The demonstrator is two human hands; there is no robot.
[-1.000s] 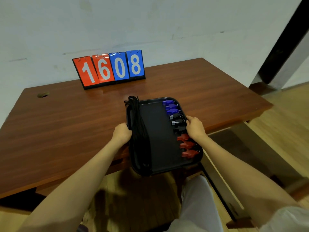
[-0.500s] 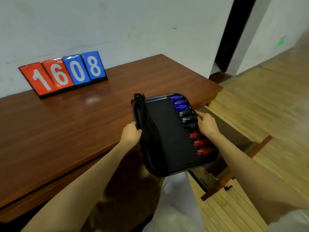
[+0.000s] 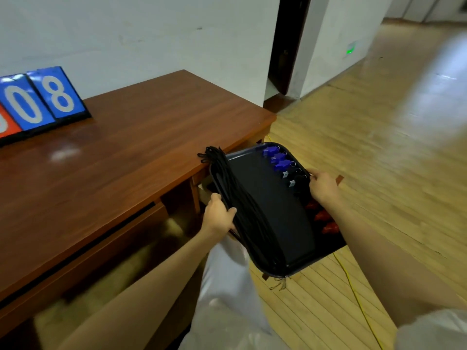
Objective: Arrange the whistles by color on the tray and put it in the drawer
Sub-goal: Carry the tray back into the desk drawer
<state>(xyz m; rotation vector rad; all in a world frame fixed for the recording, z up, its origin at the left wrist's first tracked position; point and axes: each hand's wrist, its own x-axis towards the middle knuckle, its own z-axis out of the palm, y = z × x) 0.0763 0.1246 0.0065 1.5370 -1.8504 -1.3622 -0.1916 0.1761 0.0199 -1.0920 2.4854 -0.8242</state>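
Note:
I carry a black tray [image 3: 273,210] in the air, off the right end of the wooden desk [image 3: 113,173]. My left hand [image 3: 218,215] grips its left rim together with a bundle of black cords [image 3: 242,198]. My right hand [image 3: 324,186] grips the right rim. Along that right side lie blue whistles [image 3: 276,159] at the far end, black whistles [image 3: 294,179] in the middle and red whistles [image 3: 326,221] nearest me. The tray hides most of the open drawer beneath it; only a corner [image 3: 340,178] shows beside my right hand.
A flip scoreboard [image 3: 43,102] with blue cards 0 and 8 stands at the desk's back left. A yellow cable [image 3: 353,291] runs across the wooden floor on the right. A dark doorway [image 3: 285,46] opens beyond the desk. My light-clothed knee [image 3: 227,286] is below the tray.
Both hands have carried the tray from the desk's front edge to the right and down, past the desk's end. The view swung right, so the scoreboard slid to the left edge.

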